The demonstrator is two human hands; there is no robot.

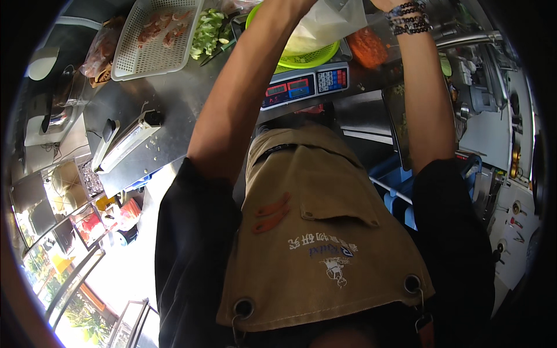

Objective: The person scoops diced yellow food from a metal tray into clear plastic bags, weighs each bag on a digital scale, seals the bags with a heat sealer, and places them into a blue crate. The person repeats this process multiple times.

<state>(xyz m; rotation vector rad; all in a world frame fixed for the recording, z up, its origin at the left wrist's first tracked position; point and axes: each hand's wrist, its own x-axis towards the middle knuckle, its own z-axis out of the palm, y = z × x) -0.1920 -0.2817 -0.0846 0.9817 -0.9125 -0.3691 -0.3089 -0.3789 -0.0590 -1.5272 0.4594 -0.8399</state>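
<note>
My left hand is beyond the top edge; only its forearm and wrist show, reaching over a lime-green plastic basket. Of my right hand a small part appears at the top edge, below which bead bracelets circle the wrist; its fingers are cut off. Between the two wrists, a translucent plastic bag stands in the basket with pale contents low inside. The basket rests on an electronic counting scale with lit displays and a keypad. Whether either hand grips the bag is hidden.
Left of the scale lie chopped green leaves, a white perforated basket with pinkish raw pieces, and an impulse bag sealer. An orange shredded heap sits right of it. The steel counter's front edge runs before me; a blue crate stands lower right.
</note>
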